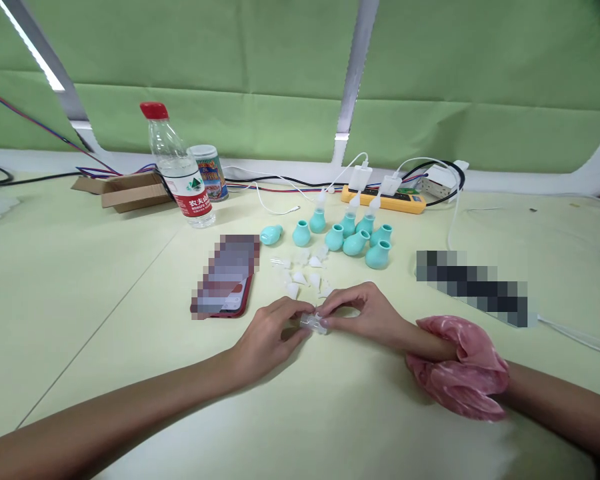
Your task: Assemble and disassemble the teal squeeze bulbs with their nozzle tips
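Observation:
Between my two hands, low over the table, is a short clear plastic tube [312,323]. The fingers of my left hand [269,335] pinch its left end. My right hand [366,312] has thumb and fingertips closed at the tube's right end; any small part under them is hidden. Just beyond lie several loose white and clear nozzle tips [300,278]. Farther back stand several turquoise squeeze bulbs [379,255] with open necks, and one turquoise bulb [271,235] lies on its side. A few at the back, such as one bulb [318,221], carry clear tubes with white tips.
A phone [236,293] lies left of the nozzle tips, and another dark device [473,288] lies at right with a white cable. Behind are a water bottle [187,190], a can [210,173], a cardboard box [135,192] and a yellow power strip [390,200] with chargers.

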The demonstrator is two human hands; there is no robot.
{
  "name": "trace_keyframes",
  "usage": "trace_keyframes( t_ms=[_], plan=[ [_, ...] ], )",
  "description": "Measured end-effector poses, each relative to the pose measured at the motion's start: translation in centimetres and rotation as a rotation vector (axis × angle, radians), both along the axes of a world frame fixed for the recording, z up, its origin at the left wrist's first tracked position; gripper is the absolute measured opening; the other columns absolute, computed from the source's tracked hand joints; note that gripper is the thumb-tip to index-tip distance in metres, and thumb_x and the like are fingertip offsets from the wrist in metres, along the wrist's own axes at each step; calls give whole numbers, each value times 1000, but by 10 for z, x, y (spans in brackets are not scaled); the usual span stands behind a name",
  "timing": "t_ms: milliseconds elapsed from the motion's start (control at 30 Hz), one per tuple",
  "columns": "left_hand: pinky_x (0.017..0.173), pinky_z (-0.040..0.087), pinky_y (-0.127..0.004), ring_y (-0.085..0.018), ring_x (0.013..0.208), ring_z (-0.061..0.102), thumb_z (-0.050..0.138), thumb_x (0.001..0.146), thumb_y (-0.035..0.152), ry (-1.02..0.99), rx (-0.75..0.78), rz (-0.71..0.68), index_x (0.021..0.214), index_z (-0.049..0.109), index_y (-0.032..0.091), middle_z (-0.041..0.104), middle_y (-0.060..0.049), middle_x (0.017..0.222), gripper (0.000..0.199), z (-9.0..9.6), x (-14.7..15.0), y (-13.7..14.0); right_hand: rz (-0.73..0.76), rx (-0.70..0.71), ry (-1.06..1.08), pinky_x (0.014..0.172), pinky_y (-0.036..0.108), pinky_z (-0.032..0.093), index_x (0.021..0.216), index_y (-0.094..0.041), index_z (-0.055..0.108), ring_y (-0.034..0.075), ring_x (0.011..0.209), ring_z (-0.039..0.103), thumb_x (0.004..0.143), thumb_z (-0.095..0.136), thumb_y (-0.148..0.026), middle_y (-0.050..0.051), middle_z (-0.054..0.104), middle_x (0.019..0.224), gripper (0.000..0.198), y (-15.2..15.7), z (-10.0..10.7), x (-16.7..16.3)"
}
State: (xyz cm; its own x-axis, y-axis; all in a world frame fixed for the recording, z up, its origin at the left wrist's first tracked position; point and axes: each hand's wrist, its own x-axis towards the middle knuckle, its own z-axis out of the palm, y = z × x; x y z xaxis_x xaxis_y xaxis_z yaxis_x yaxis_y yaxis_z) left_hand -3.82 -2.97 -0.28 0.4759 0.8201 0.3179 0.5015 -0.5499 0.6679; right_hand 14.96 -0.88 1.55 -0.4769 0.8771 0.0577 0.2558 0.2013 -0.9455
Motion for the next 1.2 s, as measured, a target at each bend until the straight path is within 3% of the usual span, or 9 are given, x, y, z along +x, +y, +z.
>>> trace_keyframes(
  t_ms=[400, 533, 733, 1033, 1200],
  plan=[
    [69, 49, -23, -12, 77, 59, 54, 74, 17, 6, 43, -19, 98, 49, 18, 60, -2, 85, 24, -1, -1, 0, 50, 329, 37, 62, 26, 50, 74, -18, 68, 13, 66, 60, 69, 63, -20, 3, 66, 72, 7, -4, -10, -2],
    [68, 49, -22, -11, 75, 58, 55, 74, 15, -6, 61, -24, 99, 48, 19, 59, -1, 85, 26, -2, -1, 0, 56, 426, -20, 63, 25, 50, 81, -19, 67, 12, 69, 60, 72, 60, -19, 4, 66, 77, 11, -5, -10, -3],
    [69, 48, -21, -10, 76, 58, 54, 75, 13, 2, 45, -29, 102, 46, 19, 58, -1, 87, 29, -3, -2, 0, 28, 680, -137, 66, 26, 49, 85, -20, 64, 13, 75, 60, 75, 57, -20, 4, 66, 81, 12, -7, -12, -4],
    [70, 47, -21, -9, 77, 57, 54, 75, 12, 6, 32, -32, 102, 44, 20, 57, 0, 88, 30, -3, -1, 0, 2, 861, -183, 74, 31, 47, 84, -20, 63, 15, 80, 59, 77, 56, -20, 3, 66, 78, 9, -6, -18, -3],
    [71, 48, -23, -10, 79, 57, 53, 76, 13, 8, 24, -38, 103, 44, 21, 57, -1, 90, 30, -4, -2, 0, 14, 885, -177, 75, 33, 46, 80, -21, 63, 15, 80, 60, 77, 56, -17, 0, 67, 72, 9, -4, -19, -3]
  ],
)
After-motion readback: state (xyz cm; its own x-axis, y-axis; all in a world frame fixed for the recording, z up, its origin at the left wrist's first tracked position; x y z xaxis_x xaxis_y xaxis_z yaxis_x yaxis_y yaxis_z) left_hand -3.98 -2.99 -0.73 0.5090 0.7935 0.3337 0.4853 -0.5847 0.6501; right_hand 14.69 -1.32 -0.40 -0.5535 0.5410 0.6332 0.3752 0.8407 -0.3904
